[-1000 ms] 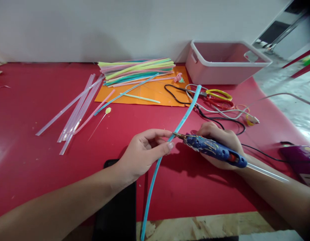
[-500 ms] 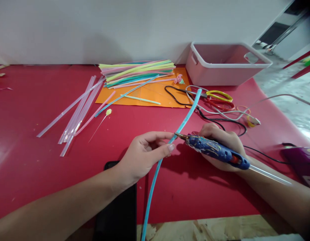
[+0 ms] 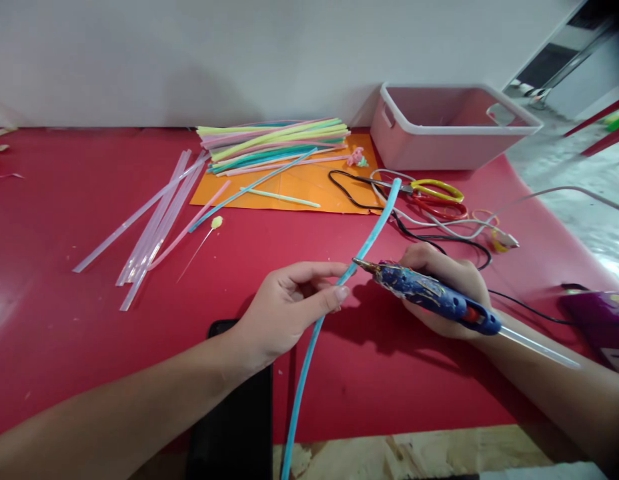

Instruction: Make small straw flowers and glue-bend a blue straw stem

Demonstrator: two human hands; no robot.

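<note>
Between the thumb and fingers of my left hand [image 3: 294,307] is a long blue pipe cleaner [image 3: 309,360], slanting from the bottom edge up to the right. My right hand [image 3: 444,287] is wrapped round a blue hot glue gun [image 3: 429,293] smeared with dried glue. Its metal nozzle points left and meets the pipe cleaner just above my left fingertips. A clear glue stick [image 3: 539,348] sticks out of the gun's rear end. Whether glue is coming out cannot be made out.
A bundle of coloured pipe cleaners [image 3: 274,147] lies on orange paper [image 3: 339,190] at the back. Clear glue sticks [image 3: 159,227] and a yellow-tipped wire [image 3: 216,223] are on the left. Scissors [image 3: 439,193], tangled cables and a pink bin [image 3: 449,150] stand right. A black phone-like slab [image 3: 234,420] lies below.
The glue gun's nozzle has moved slightly up and right along the blue pipe cleaner. My left hand keeps its hold in nearly the same place.
</note>
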